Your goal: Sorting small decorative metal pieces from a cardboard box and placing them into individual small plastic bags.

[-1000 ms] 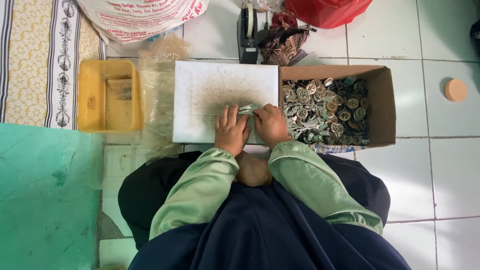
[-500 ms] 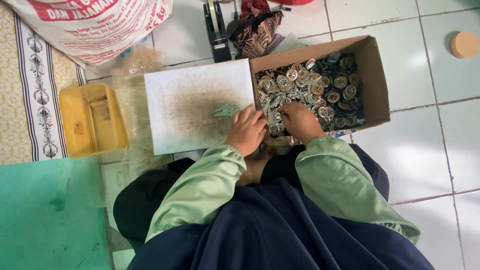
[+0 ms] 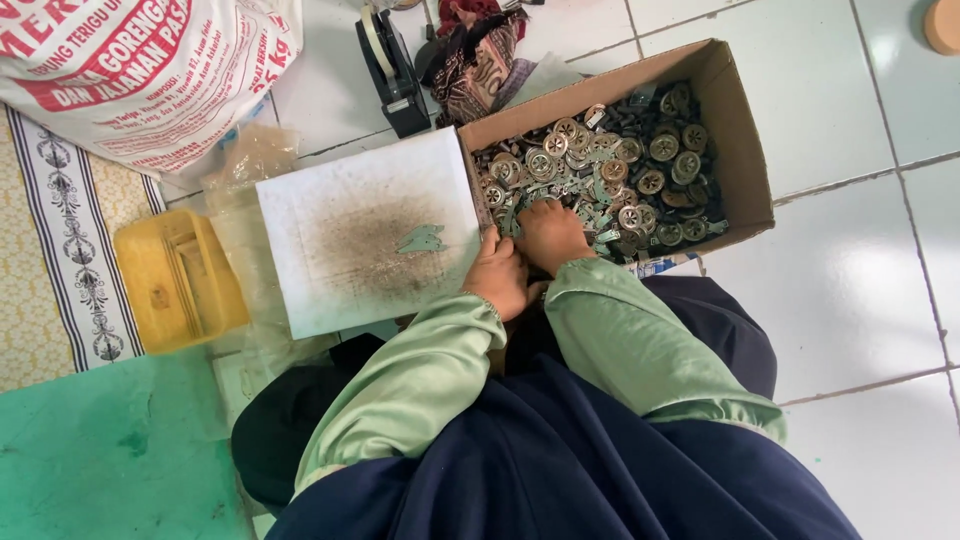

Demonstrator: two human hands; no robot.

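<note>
At the far left lay a green mat (image 3: 90, 450) on the floor, and above it a cloth with a dark patterned stripe (image 3: 70, 230). A big white sack (image 3: 150, 70) with red and blue print sat at the top left, partly out of view. Below it stood a yellow plastic tray (image 3: 175, 275), just beside some clear plastic bags (image 3: 245, 170).

Next came a flat white board (image 3: 365, 230) with a dusty dark patch in its middle. A small green metal piece (image 3: 422, 239) lay on it, near the right edge. My left hand (image 3: 500, 275) sat at that edge, right where the board met the box. Its grip was curled, but I could not tell if it held anything.

Above the board stood a black tape holder (image 3: 390, 70) and a dark patterned cloth (image 3: 480, 65).

My right hand (image 3: 550, 232) was inside the brown cardboard box (image 3: 735, 150), at its near left corner, touching my left hand. Its fingers were dug down into the pile of round metal parts (image 3: 610, 170), so I could not tell if the grip was open or shut. The box was full, with its far wall and right wall standing up.

To the right were white floor tiles (image 3: 860, 250) with open room. A small round tan lid (image 3: 943, 25) lay at the top right corner.
</note>
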